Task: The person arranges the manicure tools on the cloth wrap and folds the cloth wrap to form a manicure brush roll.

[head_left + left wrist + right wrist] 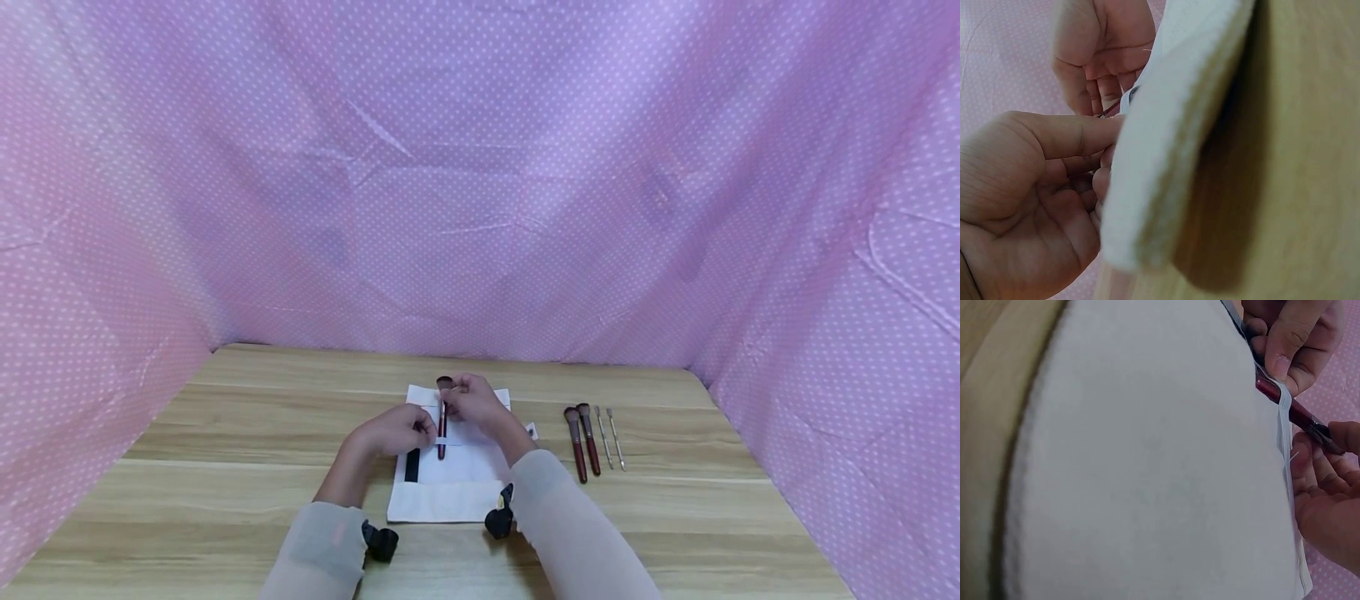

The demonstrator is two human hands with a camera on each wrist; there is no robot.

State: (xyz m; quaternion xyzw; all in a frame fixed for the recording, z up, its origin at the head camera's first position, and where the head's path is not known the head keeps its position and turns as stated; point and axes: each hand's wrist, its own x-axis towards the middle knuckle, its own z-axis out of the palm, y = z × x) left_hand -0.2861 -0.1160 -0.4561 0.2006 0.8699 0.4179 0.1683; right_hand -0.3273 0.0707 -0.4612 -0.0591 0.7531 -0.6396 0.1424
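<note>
A white fabric brush roll (450, 504) lies unfolded on the table. Across its middle runs a white elastic band (1284, 403), and a makeup brush (442, 429) with a dark red handle passes under it. My right hand (477, 404) grips this brush near its dark bristle head, which points to the far side. Left of the brush, my left hand (393, 429) pinches the elastic band with thumb and fingers, close to the handle (1302, 415). In the left wrist view, the roll's near edge (1147, 187) hides the left fingertips.
Right of the roll, two more makeup brushes (580, 446) and two thin metal tools (615, 437) lie side by side on the wooden table (247, 467). A black strip (412, 465) shows on the roll's left part. Pink dotted cloth (480, 208) hangs around the table.
</note>
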